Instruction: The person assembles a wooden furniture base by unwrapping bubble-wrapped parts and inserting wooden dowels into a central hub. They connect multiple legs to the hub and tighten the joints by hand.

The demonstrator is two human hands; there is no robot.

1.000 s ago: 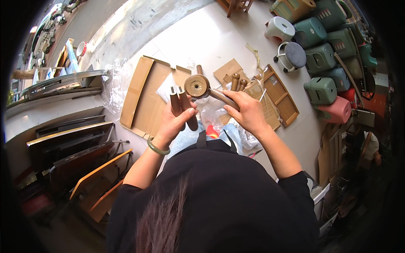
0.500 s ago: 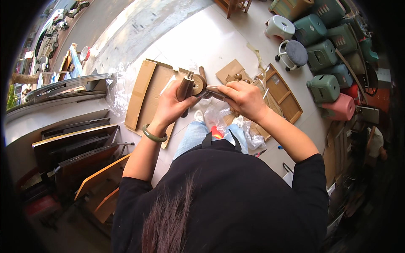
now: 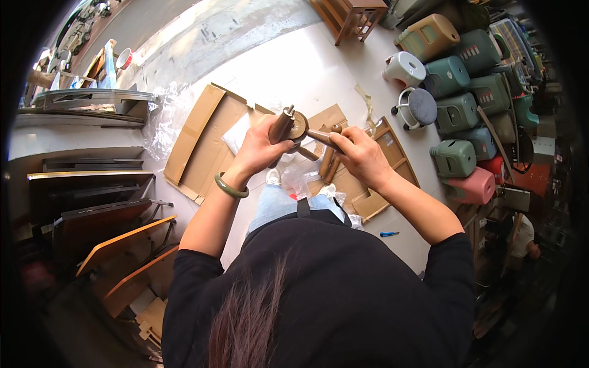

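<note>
My left hand (image 3: pixel 261 146) is wrapped round a brown turned-wood piece (image 3: pixel 283 126) with a metal bolt sticking out of its tip. Right beside that piece is a round wooden hub (image 3: pixel 299 124), its disc-like end turned up. A slim wooden peg (image 3: pixel 320 136) slants away from the hub, and my right hand (image 3: pixel 365 156) grips its outer end, thumb and fingers closed. Another brown arm shows below the hub. How these parts join is partly hidden by my fingers. More brown wooden rods (image 3: pixel 332 167) lie lower down, past my right hand.
Opened cardboard (image 3: pixel 196 144) and clear plastic wrap (image 3: pixel 161 126) lie on the pale tiled floor. A wooden framed panel (image 3: pixel 392 147) is at right, a blue cutter (image 3: pixel 389 233) nearer me. Stacked plastic stools (image 3: pixel 454 158) line the right; folded boards (image 3: pixel 126 242) lean at left.
The hub and the piece in my left hand have shifted slightly right. The peg in my right hand has tilted, and more rods show beneath. My view has turned a little.
</note>
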